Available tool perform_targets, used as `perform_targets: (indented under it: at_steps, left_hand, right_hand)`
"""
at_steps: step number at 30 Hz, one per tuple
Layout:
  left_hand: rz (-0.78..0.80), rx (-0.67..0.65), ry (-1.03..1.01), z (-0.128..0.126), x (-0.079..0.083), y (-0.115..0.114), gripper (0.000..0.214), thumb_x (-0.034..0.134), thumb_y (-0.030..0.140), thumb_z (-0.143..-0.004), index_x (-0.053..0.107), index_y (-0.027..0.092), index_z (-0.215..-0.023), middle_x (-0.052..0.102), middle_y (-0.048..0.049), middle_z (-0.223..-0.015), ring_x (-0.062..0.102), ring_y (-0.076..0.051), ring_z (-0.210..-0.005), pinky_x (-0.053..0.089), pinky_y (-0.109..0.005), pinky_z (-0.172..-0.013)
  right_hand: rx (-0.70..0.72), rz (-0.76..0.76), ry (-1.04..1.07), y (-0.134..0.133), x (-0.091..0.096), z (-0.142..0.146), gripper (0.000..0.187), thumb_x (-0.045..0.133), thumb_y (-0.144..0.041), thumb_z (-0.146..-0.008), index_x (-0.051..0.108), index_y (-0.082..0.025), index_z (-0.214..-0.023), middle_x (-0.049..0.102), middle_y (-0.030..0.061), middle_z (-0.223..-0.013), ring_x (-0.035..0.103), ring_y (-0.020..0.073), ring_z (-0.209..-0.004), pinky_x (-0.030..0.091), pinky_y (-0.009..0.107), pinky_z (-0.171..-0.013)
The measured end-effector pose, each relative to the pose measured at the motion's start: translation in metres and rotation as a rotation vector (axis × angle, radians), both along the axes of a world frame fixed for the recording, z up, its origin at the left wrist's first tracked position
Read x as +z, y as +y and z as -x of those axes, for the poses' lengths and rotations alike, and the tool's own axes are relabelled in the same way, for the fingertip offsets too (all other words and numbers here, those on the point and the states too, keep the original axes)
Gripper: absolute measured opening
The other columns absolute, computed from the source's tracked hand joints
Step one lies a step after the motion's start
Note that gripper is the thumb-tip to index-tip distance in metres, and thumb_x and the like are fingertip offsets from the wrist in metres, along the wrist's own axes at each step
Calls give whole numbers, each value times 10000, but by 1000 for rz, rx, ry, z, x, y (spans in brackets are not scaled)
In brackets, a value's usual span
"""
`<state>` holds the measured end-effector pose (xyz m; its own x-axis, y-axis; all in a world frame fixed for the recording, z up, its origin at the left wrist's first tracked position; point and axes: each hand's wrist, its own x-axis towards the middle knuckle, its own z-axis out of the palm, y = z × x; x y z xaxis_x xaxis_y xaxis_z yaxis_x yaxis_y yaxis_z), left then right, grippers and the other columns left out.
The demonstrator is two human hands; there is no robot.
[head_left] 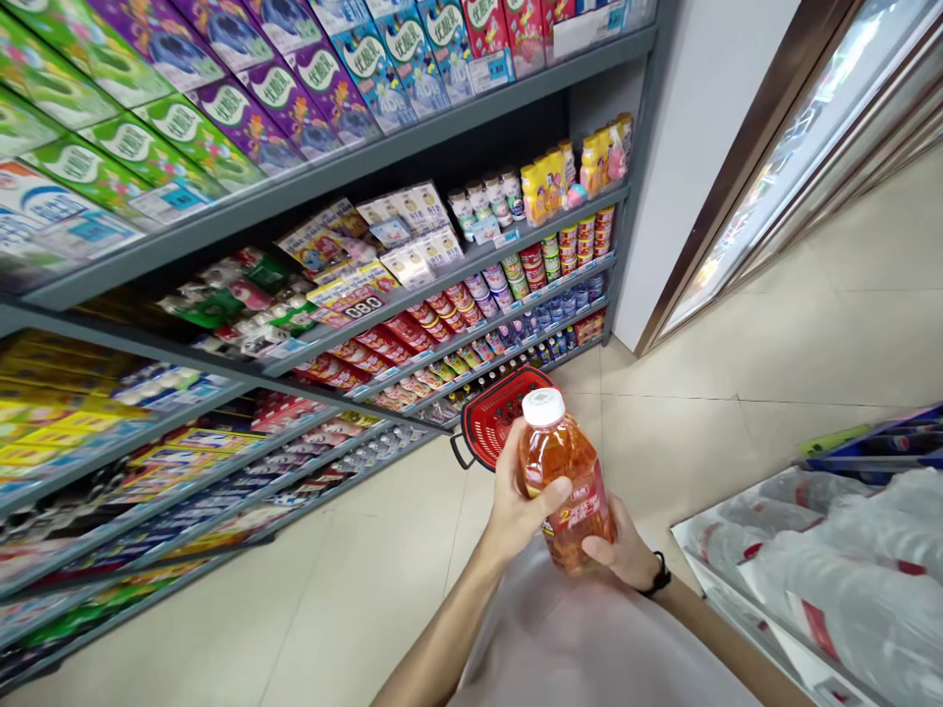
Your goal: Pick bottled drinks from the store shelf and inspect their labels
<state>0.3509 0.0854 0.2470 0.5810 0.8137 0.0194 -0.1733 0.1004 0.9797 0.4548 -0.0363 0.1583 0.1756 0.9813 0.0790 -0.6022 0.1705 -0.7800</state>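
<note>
Amber bottle [579,471] in both hands [520,501] [628,552] — label "2" — cartons [280,113] "优酸乳".

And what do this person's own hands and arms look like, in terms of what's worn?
The left hand and right hand are ungloved. A narrow black band circles the right wrist; none shows on the left. No sleeves cover the visible forearms.

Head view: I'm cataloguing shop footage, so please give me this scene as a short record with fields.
Held item: bottle of amber drink, white cap on
Left hand: around the bottle, thumb in front
Right hand: lower on the bottle, black band at the wrist
Basket: red, beside the stocked shelves
Lower right: plastic-wrapped packs
</note>
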Motion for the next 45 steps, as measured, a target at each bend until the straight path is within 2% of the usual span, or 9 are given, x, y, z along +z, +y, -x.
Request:
perform_targets:
  at_steps: [5, 11, 18, 27, 31, 35, 38, 42, 45]
  left_hand:
    - [57, 135, 46, -5, 11, -2, 775, 888, 552, -701, 635, 186, -1335, 686, -130, -1346, 666, -327, -1232, 541, -409, -1057]
    - [168, 230, 109, -6, 14, 1, 610, 861, 577, -688, 711, 144, -1089, 751, -132, -1174, 665, -364, -1208, 527, -444, -1049]
    - [149, 251, 72, 1, -1, -4, 594, 829, 555, -727, 729, 162, -1161, 750, -126, -1181, 656, -369, -1221, 540, -433, -1010]
    - [144, 344, 94, 11, -19, -9, 627, 848, 577, -711, 717, 174, -1172, 749, -112, -1123, 659, -359, -1201, 536, -428, -1004]
    - [204, 394, 106, 15, -17, -14, 663, 890, 594, -654, 701, 170, -1127, 736, -118, -1143, 674, -343, -1158, 548, -412, -969]
    - [228, 403, 127, 21, -11, -15, 664, 913, 607, -609, 701, 161, -1052, 751, -113, -1063, 705, -335, -1075, 564, -398, -923]
    - [224, 420, 106, 30, -12, -12, 622, 876, 607, -652, 721, 153, -1048, 760, -113, -1039, 701, -340, -1085, 557, -395, -934]
    - [220, 301, -19, 48, -17, -7, 586, 740, 609, -792, 738, 148, -1154, 767, -114, -1097, 711, -318, -1030, 549, -389, -920]
    - [226, 281, -67, 62, -15, -3, 587, 719, 572, -818, 732, 161, -1236, 767, -99, -1106, 709, -287, -975, 540, -364, -884]
  right_hand:
    - [-43, -10, -64, 1, -1, 6, 545, 847, -465, -867, 633, -249, -1319, 725, 83, -1190, 711, 190, -1056, 586, 289, -936]
    - [-108, 94, -169, 2, -9, 6, 569, 872, -495, -802, 598, -213, -1212, 696, 97, -1107, 681, 219, -970, 570, 370, -957]
    - [-111, 143, -250, -1, -11, 7, 624, 857, -524, -790, 568, -202, -1240, 667, 88, -1033, 647, 232, -906, 562, 440, -976]
    - [-82, 128, -259, -3, -2, 12, 643, 843, -519, -800, 565, -201, -1285, 700, 142, -1214, 697, 283, -1085, 573, 393, -975]
    - [-58, 127, -298, -3, -10, 12, 683, 827, -519, -806, 548, -187, -1334, 698, 147, -1222, 695, 286, -1069, 568, 420, -989]
    - [-17, 137, -386, -1, -19, 13, 615, 822, -539, -795, 582, -190, -1241, 720, 121, -1083, 693, 287, -988, 583, 423, -943]
    - [21, 157, -409, 1, -21, 18, 625, 830, -553, -789, 582, -192, -1235, 720, 107, -1040, 691, 285, -962, 594, 410, -901]
    - [67, 149, -373, 3, -19, 30, 637, 818, -565, -814, 579, -191, -1271, 710, 117, -1105, 679, 258, -947, 587, 405, -909]
    - [80, 153, -352, 7, -15, 42, 652, 822, -582, -813, 588, -187, -1276, 712, 122, -1107, 685, 259, -952, 588, 412, -912]
